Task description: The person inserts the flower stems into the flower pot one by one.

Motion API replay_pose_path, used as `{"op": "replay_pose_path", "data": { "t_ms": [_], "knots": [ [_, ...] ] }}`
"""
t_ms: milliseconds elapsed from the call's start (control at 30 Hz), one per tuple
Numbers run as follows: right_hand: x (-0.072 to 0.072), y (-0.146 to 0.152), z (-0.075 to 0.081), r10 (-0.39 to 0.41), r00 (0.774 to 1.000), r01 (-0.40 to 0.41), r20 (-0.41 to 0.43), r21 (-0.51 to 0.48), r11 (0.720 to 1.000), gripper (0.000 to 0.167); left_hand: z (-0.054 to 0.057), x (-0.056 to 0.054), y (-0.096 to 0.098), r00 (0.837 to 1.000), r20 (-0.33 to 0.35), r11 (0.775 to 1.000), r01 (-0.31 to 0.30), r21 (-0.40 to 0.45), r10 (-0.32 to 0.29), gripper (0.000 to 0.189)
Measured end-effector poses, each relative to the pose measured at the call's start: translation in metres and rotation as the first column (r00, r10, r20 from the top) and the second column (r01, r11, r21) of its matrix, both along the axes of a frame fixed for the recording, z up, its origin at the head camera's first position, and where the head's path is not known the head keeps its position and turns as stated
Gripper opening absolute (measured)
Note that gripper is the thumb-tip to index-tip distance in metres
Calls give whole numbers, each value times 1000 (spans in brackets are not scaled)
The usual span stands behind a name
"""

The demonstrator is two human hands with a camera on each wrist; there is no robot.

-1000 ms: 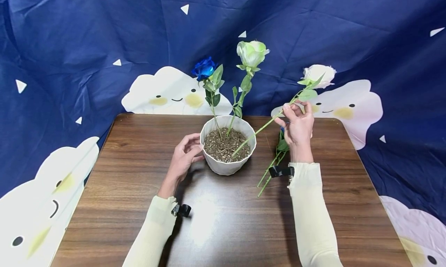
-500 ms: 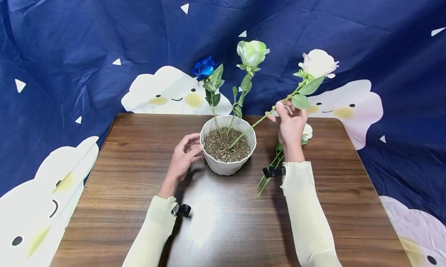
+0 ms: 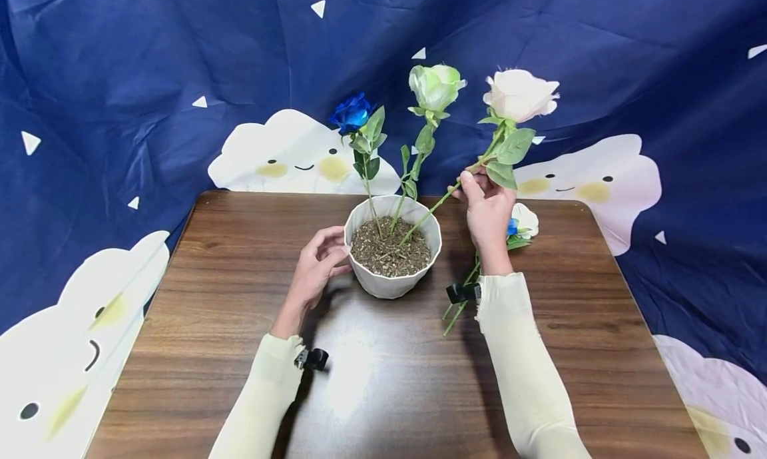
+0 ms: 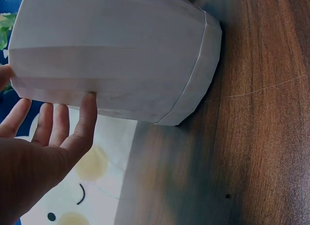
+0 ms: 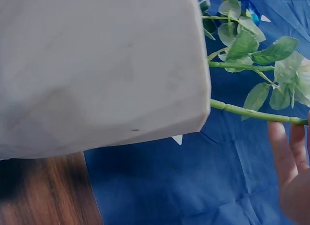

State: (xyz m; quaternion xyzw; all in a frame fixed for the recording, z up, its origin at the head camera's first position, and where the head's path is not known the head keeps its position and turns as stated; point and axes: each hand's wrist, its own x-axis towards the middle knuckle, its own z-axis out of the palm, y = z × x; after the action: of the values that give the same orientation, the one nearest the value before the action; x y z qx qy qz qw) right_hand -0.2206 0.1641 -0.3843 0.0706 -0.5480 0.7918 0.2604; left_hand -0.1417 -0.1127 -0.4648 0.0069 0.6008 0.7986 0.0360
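Observation:
My right hand pinches the stem of a white rose. The stem slants down left, its lower end at the soil in a white faceted pot. A blue rose and a pale green-white rose stand in the same soil. With its fingertips, my left hand touches the pot's left side; in the left wrist view the fingers rest along the pot wall. In the right wrist view the held stem comes out past the pot's rim, and part of the right hand is cut off.
To the right of the pot, a white flower and a blue flower lie on the wooden table, partly behind the right forearm. Their stems point toward the front. A dark blue cloth with clouds hangs behind the table.
My right hand has moved left with the white rose, tipping it more upright. More of the flowers on the table now shows. The left hand and the pot have stayed in place.

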Motion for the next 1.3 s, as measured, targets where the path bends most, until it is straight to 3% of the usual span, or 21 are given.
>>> {"op": "replay_pose_path", "data": {
  "t_ms": [300,1000,1167,1300],
  "knots": [
    [2,-6,-6,6,1000,-9,20,124,992,25,0,-1,0,1000,2,1000,-2,1,2,45],
    [4,-24,-8,150,988,-154,33,215,964,14,-2,-1,-1,1000,2,1000,0,8,0,46],
    [4,-27,-9,144,988,-152,50,297,943,12,-2,-1,-1,1000,0,1000,0,12,0,46],
    [5,-28,-9,110,993,-118,43,413,903,13,-1,-1,-1,1000,1,1000,-4,15,4,46]
  ]
}}
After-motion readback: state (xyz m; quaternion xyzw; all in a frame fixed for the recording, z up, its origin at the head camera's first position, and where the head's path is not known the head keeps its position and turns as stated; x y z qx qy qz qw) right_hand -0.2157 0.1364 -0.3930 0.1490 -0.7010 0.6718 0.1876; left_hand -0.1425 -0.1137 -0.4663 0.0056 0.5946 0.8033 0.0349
